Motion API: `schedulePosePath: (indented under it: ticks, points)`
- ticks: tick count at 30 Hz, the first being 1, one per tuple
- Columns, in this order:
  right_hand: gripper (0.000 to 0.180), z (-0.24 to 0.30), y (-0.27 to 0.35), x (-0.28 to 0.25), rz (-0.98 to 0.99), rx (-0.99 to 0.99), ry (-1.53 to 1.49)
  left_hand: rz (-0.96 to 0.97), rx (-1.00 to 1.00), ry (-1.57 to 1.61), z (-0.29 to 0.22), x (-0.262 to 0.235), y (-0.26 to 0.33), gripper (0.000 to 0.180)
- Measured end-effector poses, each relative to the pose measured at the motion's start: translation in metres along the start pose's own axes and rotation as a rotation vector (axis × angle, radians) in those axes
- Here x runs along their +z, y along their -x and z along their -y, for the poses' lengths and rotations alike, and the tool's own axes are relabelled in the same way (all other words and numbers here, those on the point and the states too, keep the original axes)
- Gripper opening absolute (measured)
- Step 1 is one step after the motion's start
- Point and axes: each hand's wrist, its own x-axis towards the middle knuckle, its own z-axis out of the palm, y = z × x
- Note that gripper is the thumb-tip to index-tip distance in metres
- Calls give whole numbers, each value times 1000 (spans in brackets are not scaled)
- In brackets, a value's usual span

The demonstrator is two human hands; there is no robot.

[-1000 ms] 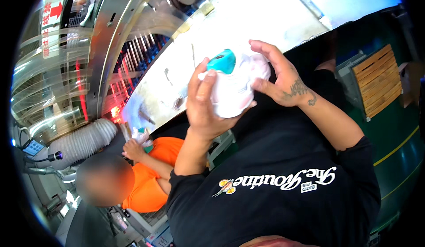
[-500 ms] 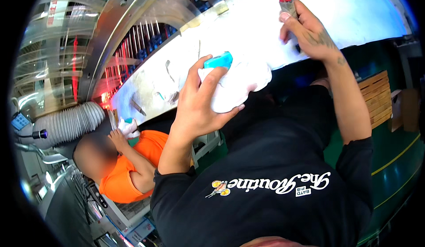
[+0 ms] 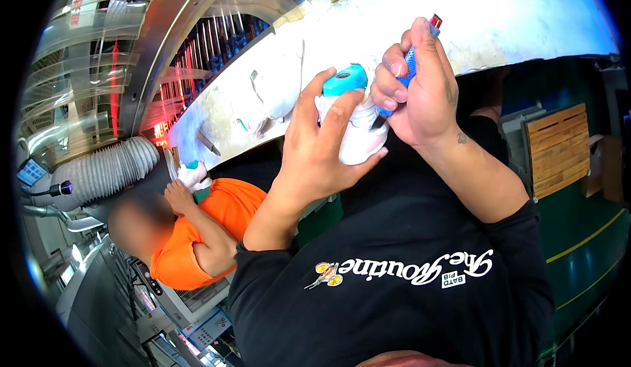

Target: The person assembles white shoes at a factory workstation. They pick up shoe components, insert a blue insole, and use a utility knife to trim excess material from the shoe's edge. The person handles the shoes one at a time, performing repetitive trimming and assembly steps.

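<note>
My left hand (image 3: 309, 137) grips a white shoe (image 3: 363, 140) with a teal shoe last (image 3: 345, 80) standing out of its opening. Thumb and fingers are wrapped round its sides, above the near edge of the table. Beside it, my right hand (image 3: 420, 91) is closed round a slim blue tool (image 3: 410, 68) with a red end (image 3: 435, 21) sticking out above the fist. The tool's lower end comes close to the shoe's side; whether it touches I cannot tell. Its exact kind is hidden by my fingers.
On the bright white table (image 3: 499, 32), pale pieces (image 3: 246, 114) and a small metal tool (image 3: 209, 142) lie to the left. A co-worker in an orange shirt (image 3: 210, 235) holds a white and teal piece (image 3: 192, 176). A wooden pallet (image 3: 559, 150) stands at right.
My right hand has come down and left from over the table to the shoe, and the tool's blue body now shows. My left hand has shifted slightly right with the shoe.
</note>
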Motion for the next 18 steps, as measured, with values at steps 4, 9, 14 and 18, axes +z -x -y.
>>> schedulePosePath:
  ticks: [4, 9, 14, 18]
  points:
    - [34, -4, 7, -19, -47, 122, -290, -41, 37, -23, -4, 5, 0, 91]
    - [39, -4, 8, -42, 86, 207, -446, -87, 127, 18, 6, 11, 1, 78]
    - [36, -4, 2, -30, 104, -6, -133, -128, 98, 16, 6, 12, 11, 67]
    - [35, 6, -1, -21, 121, -73, -6, -145, 60, 42, 9, 12, 20, 67]
